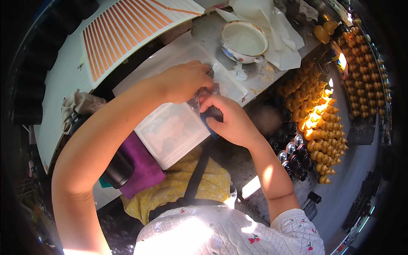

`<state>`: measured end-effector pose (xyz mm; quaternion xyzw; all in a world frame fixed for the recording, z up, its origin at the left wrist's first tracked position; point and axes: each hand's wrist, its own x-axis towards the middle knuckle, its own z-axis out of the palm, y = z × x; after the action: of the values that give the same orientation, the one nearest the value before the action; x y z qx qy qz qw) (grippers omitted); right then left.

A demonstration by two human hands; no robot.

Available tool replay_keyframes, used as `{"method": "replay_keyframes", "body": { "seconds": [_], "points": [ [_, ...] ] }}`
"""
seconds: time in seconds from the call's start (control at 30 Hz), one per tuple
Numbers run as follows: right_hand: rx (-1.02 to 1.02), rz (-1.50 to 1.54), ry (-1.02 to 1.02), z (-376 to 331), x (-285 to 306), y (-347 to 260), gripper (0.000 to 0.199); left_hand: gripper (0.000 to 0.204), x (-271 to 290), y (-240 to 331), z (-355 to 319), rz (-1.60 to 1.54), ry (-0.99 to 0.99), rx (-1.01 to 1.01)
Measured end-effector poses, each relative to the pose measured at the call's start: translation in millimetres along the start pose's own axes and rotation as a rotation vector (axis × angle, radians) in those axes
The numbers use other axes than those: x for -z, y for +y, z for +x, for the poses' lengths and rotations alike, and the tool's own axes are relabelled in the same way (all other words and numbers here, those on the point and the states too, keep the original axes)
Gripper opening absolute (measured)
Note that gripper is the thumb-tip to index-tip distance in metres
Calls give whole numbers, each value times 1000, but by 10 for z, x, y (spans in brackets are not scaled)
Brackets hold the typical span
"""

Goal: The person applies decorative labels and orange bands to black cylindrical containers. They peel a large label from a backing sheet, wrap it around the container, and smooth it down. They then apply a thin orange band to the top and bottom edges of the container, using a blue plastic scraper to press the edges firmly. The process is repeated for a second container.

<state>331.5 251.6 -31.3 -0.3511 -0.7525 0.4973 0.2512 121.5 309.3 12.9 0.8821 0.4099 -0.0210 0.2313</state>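
Hands meet at the centre of the view over the tabletop [255,74]. Left hand [185,80] curls its grip closed over the upper end of a small crinkled, glossy wrapper [205,94]; the fingertips are hidden beneath the knuckles. Right hand [231,121] pinches the lower end of the same wrapper, with its grip narrow and thumb against forefinger. It also presses a dark blue flat piece [211,117] under the palm. The wrapper's long axis runs from the left grip down and right to the right grip; what lies inside it cannot be told.

Directly below both grips lies a translucent rectangular plastic box [172,131], smooth and slightly frosted, with its long axis slanting up and away from the body. Beside the box, on the left-grip side, lie a purple cloth [146,168] and a black cylinder [119,170].

Beyond the grips stands a round white enamel bowl [243,40] on crumpled white paper [280,38]. Outward of the right grip, rows of small amber, gourd-shaped pieces [316,112] stand packed together and glossy in sunlight, with dark round-capped bottles [289,146] just beside them. Beyond the left grip lies a white card with orange stripes [127,29].
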Motion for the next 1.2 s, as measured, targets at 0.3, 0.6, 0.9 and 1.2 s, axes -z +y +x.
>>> {"method": "replay_keyframes", "body": {
  "seconds": [0.3,0.6,0.9,1.2],
  "points": [
    [38,133,-45,-184,67,-17,32,23,141,268,-734,265,-96,-92],
    [-170,-769,202,-476,-115,-232,40,30,128,844,-1463,287,93,47],
    [-359,672,1043,-483,-876,241,27,38,-128,1090,-2330,26,712,405],
    [82,134,1077,-511,-795,271,21,44,-901,1042,-3075,-169,1042,668]
  ]
}}
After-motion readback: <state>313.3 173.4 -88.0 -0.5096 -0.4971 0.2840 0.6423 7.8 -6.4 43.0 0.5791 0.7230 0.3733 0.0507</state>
